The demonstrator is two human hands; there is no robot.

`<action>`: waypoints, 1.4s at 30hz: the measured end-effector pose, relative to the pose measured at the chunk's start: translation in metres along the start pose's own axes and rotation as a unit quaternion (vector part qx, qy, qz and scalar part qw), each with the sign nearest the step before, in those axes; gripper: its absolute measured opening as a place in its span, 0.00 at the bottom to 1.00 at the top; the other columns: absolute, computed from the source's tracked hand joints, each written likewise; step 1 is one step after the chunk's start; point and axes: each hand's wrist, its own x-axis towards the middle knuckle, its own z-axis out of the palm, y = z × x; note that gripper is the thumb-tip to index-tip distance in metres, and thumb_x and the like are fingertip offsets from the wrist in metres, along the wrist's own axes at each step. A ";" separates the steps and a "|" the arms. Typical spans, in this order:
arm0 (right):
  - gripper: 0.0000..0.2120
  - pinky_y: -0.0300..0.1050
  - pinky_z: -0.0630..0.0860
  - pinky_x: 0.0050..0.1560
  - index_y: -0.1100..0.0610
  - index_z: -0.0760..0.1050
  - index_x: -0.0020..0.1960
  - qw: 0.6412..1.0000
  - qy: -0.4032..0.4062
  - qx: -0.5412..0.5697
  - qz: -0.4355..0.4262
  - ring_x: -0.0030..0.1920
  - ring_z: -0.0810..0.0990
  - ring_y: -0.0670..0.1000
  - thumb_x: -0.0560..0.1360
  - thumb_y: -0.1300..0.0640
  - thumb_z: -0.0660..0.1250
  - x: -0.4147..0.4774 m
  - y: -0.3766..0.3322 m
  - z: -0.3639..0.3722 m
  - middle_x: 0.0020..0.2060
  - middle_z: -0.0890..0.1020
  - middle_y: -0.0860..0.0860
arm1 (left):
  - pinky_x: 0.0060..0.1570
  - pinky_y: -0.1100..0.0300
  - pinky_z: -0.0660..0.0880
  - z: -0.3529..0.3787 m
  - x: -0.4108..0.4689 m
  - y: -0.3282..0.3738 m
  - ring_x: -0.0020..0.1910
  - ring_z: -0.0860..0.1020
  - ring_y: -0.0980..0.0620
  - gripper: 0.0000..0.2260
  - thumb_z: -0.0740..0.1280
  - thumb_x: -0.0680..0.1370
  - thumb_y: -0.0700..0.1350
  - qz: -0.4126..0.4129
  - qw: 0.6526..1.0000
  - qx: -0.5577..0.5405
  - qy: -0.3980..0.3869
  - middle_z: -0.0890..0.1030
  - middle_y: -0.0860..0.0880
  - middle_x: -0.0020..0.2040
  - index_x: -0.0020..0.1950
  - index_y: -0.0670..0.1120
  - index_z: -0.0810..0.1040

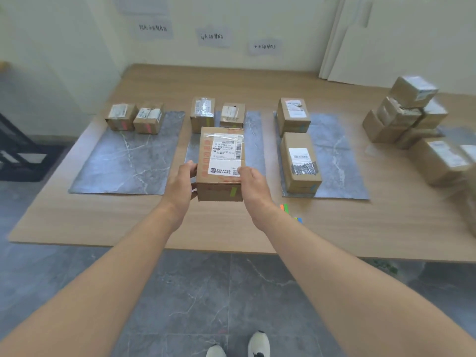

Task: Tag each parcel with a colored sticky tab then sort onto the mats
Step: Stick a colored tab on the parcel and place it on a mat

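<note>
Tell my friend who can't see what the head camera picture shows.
A person's left hand and right hand hold a cardboard parcel with a green tab over the middle mat on a wooden table. Two other parcels already sit on each mat, and more boxes are piled at the right.

Left hand (pixel 183 180) and right hand (pixel 253 184) grip green-tabbed parcel (pixel 221 161) over middle mat (pixel 255 130)

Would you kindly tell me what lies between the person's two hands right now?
In the head view, a cardboard parcel with a green tab sits between the left hand and right hand, each holding one side.
</note>
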 end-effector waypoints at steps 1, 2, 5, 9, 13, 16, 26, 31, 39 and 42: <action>0.15 0.38 0.68 0.40 0.55 0.76 0.64 1.000 -0.004 -0.004 -0.002 0.43 0.75 0.41 0.84 0.49 0.58 0.005 -0.002 -0.002 0.45 0.80 0.42 | 0.55 0.52 0.76 0.003 0.002 0.001 0.49 0.79 0.50 0.18 0.52 0.85 0.52 0.000 1.000 -0.004 0.004 0.85 0.58 0.43 0.50 0.48 0.80; 0.15 0.38 0.68 0.41 0.55 0.76 0.63 1.000 -0.009 -0.008 -0.005 0.44 0.76 0.40 0.84 0.49 0.57 0.010 -0.004 -0.003 0.46 0.80 0.42 | 0.54 0.51 0.76 0.005 0.007 0.001 0.49 0.79 0.49 0.18 0.52 0.85 0.52 -0.001 1.000 -0.006 0.007 0.84 0.57 0.44 0.52 0.48 0.80; 0.14 0.37 0.68 0.42 0.55 0.77 0.61 1.000 -0.017 -0.009 -0.015 0.46 0.77 0.41 0.84 0.50 0.57 0.027 -0.010 -0.001 0.46 0.81 0.42 | 0.52 0.54 0.76 0.007 0.019 0.001 0.49 0.79 0.49 0.18 0.52 0.84 0.52 -0.009 1.000 -0.009 0.019 0.84 0.56 0.45 0.53 0.48 0.80; 0.13 0.38 0.67 0.41 0.55 0.76 0.59 1.000 -0.011 -0.015 -0.011 0.45 0.76 0.42 0.83 0.50 0.58 0.050 -0.012 0.015 0.45 0.79 0.43 | 0.59 0.51 0.75 -0.002 0.043 0.005 0.57 0.80 0.47 0.19 0.53 0.84 0.53 -0.026 0.999 -0.009 0.028 0.84 0.54 0.53 0.59 0.46 0.80; 0.14 0.41 0.69 0.43 0.56 0.76 0.59 0.999 -0.017 -0.027 0.012 0.47 0.77 0.44 0.83 0.49 0.58 0.079 -0.010 0.044 0.49 0.81 0.46 | 0.49 0.56 0.75 -0.023 0.078 0.002 0.48 0.80 0.50 0.16 0.54 0.84 0.54 -0.055 0.998 -0.014 0.003 0.85 0.59 0.41 0.50 0.52 0.80; 0.13 0.42 0.70 0.44 0.55 0.75 0.58 0.999 -0.010 -0.043 0.027 0.51 0.78 0.47 0.82 0.48 0.58 0.106 -0.008 0.071 0.52 0.82 0.47 | 0.51 0.57 0.75 -0.041 0.114 -0.002 0.49 0.80 0.51 0.16 0.53 0.84 0.55 -0.071 0.997 -0.004 -0.024 0.85 0.60 0.39 0.51 0.53 0.80; 0.15 0.42 0.71 0.44 0.58 0.75 0.58 0.993 0.054 -0.056 0.094 0.49 0.78 0.47 0.83 0.47 0.58 0.191 0.001 0.148 0.49 0.81 0.48 | 0.48 0.61 0.73 -0.081 0.245 -0.018 0.45 0.79 0.53 0.15 0.52 0.86 0.52 -0.120 0.989 0.019 -0.082 0.83 0.63 0.34 0.50 0.51 0.77; 0.15 0.43 0.70 0.43 0.57 0.76 0.58 0.988 0.077 -0.052 0.121 0.50 0.78 0.48 0.83 0.48 0.58 0.220 0.009 0.158 0.50 0.81 0.48 | 0.48 0.61 0.75 -0.079 0.282 -0.035 0.48 0.81 0.55 0.13 0.54 0.85 0.53 -0.146 0.983 0.021 -0.106 0.85 0.57 0.45 0.56 0.51 0.77; 0.15 0.42 0.70 0.44 0.57 0.74 0.59 0.982 0.082 -0.051 0.165 0.49 0.77 0.46 0.83 0.47 0.58 0.252 0.027 0.165 0.50 0.81 0.48 | 0.59 0.56 0.76 -0.076 0.306 -0.059 0.56 0.81 0.51 0.16 0.55 0.85 0.53 -0.181 0.978 0.021 -0.106 0.84 0.51 0.53 0.64 0.46 0.74; 0.14 0.43 0.69 0.42 0.57 0.74 0.56 0.979 0.089 -0.057 0.172 0.45 0.75 0.44 0.83 0.47 0.59 0.255 0.033 0.166 0.47 0.79 0.46 | 0.63 0.53 0.75 -0.077 0.310 -0.067 0.60 0.80 0.49 0.16 0.56 0.84 0.53 -0.191 0.975 0.031 -0.106 0.83 0.48 0.58 0.64 0.45 0.74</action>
